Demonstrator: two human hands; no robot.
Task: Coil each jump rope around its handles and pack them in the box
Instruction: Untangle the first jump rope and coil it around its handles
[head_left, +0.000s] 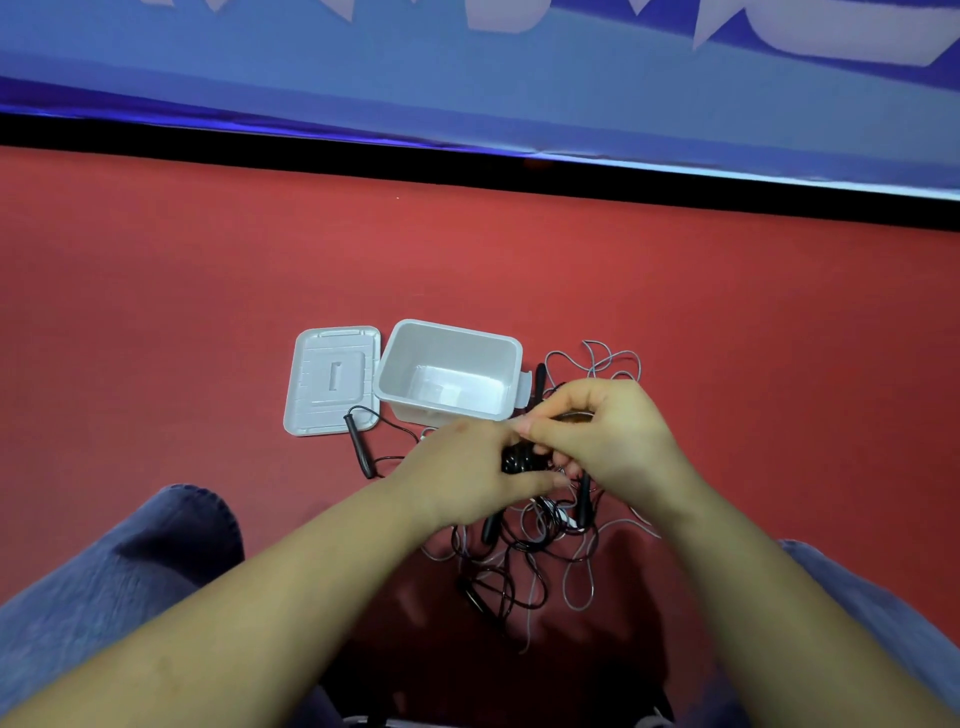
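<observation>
Mid-frame: left hand (467, 467) gripping black handles (514, 461), right hand (597, 431) pinching cord for winding; box (449, 382) open, waiting behind.

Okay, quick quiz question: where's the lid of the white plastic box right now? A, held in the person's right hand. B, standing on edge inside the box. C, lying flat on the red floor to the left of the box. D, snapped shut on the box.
C: the white rectangular plastic lid lies flat on the red floor just left of the open, empty white plastic box.
</observation>
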